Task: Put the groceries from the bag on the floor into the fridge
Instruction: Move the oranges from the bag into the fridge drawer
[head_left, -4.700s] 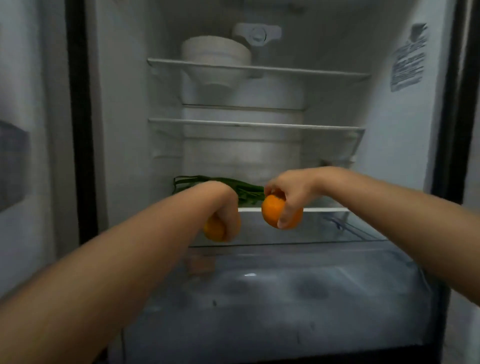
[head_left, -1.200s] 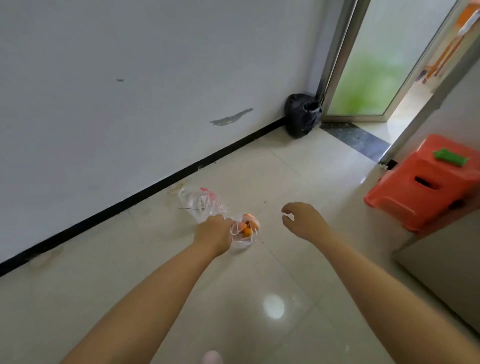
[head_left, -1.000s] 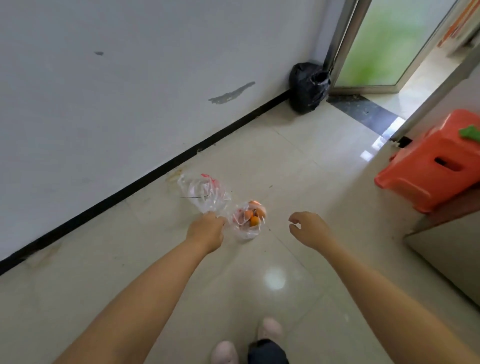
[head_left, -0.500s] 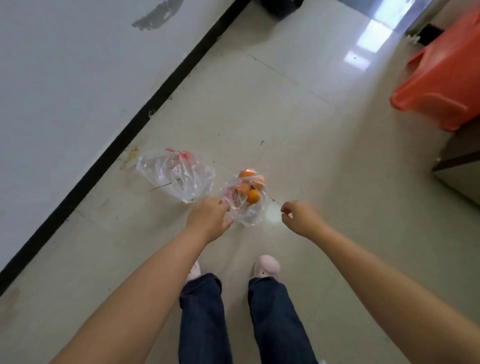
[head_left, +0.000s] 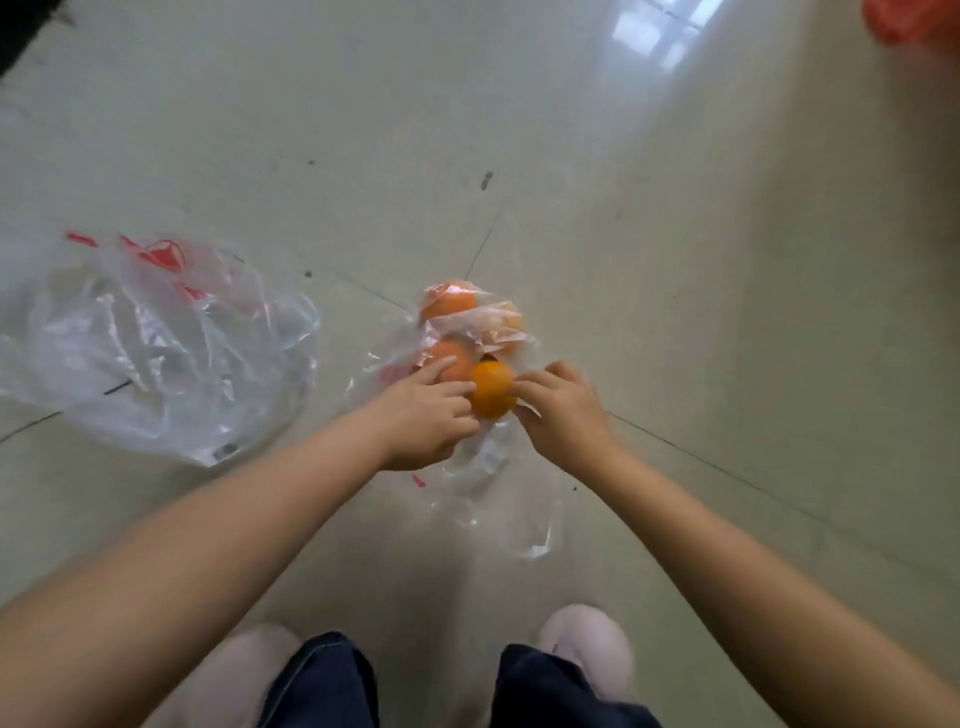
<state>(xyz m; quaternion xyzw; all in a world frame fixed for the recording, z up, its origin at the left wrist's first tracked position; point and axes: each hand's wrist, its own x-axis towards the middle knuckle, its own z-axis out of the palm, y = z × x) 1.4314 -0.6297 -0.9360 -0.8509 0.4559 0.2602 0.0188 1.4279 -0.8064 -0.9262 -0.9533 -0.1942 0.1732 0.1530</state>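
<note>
A: Two bags on the floor (head_left: 675, 260). The small clear bag (head_left: 483, 467) lies mid-floor; how many oranges are in it?

B: Hard to count. One bright orange (head_left: 491, 389) shows plainly; others (head_left: 449, 304) blur behind crinkled film.

A: Hands?

B: Left hand (head_left: 423, 415): fingers half curled, tips on the film and touching the orange's side. Right hand (head_left: 563, 410): loosely curled, fingertips against the orange's other side. Whether either truly grips it, cannot tell.

A: Other bag?

B: Larger crumpled bag (head_left: 156, 343), red print, by the left edge, partly cut off. Contents unclear.

A: Room?

B: Open tile ahead and right. An orange-red object (head_left: 914, 21) clipped at the top-right corner. Slippers (head_left: 592, 649) at the bottom edge.
</note>
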